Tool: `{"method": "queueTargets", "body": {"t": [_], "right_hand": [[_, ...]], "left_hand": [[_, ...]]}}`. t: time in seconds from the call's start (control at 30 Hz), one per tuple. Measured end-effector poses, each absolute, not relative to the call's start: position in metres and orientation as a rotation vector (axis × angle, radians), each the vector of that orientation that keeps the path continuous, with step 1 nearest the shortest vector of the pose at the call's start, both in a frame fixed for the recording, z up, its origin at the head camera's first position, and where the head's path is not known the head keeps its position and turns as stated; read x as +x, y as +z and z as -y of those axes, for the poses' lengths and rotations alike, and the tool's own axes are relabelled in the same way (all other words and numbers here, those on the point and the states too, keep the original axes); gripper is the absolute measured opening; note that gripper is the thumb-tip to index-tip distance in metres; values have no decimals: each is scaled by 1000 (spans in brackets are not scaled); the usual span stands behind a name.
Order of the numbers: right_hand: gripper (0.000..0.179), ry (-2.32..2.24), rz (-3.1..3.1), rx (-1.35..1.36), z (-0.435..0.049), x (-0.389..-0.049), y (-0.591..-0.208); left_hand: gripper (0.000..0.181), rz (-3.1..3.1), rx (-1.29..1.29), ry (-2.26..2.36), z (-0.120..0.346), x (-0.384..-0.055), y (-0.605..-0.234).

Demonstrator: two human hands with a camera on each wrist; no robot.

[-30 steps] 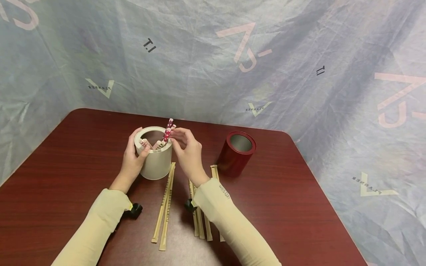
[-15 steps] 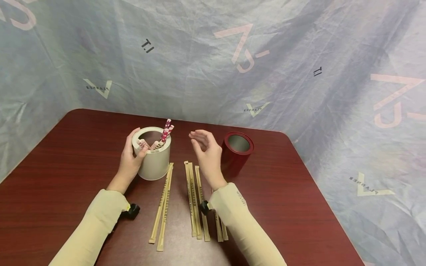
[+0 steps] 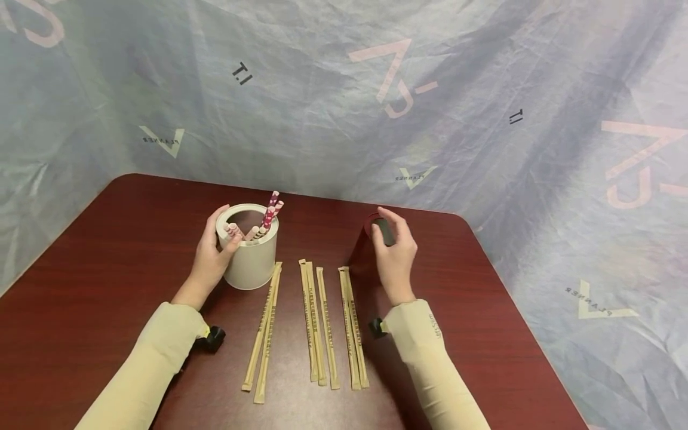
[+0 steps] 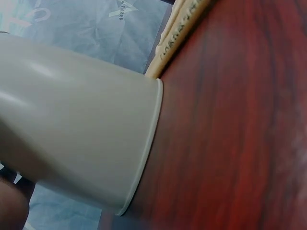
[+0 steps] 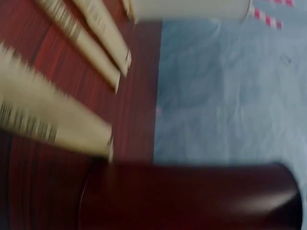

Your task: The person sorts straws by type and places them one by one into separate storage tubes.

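Cream can point(image 3: 249, 266) upright on the wood-grain table point(image 3: 134, 269), patterned straws point(image 3: 269, 219) in it, left hand point(image 3: 212, 254) gripping its side. Red can point(image 5: 192, 196) to the right; right hand point(image 3: 398, 257) at its rim, thumb and fingers apart, contact unclear. Paper-wrapped sticks point(image 3: 326, 325) lie nearer the person.

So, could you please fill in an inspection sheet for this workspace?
Surface: dark red, wood-grained table.
Job's things: white can holding patterned straws; red can to its right; seven paper-wrapped sticks lying on the table.
Clutter: nothing seen.
Hands: left hand grips the white can; right hand is at the red can's rim, contact unclear.
Cables: nothing seen.
Surroundings: grey printed sheet behind the table.
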State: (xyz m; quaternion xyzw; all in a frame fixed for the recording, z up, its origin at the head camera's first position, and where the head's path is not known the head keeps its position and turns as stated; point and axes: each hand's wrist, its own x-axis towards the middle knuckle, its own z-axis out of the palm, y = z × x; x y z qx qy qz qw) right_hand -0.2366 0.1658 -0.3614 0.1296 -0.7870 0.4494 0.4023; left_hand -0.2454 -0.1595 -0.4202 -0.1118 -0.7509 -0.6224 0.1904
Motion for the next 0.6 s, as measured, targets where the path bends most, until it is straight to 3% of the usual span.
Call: {"method": "queueTargets", "body": {"t": [0.3,0.6], "right_hand": [[56,1137,2214,222,-216,-243,-369],[79,1332,2540,217,-231,-240,-367]], "left_hand": [[73,2166,-341,-1725,162,-247,-416],[75,2201,-341,-1744,163,-243,-414]]}}
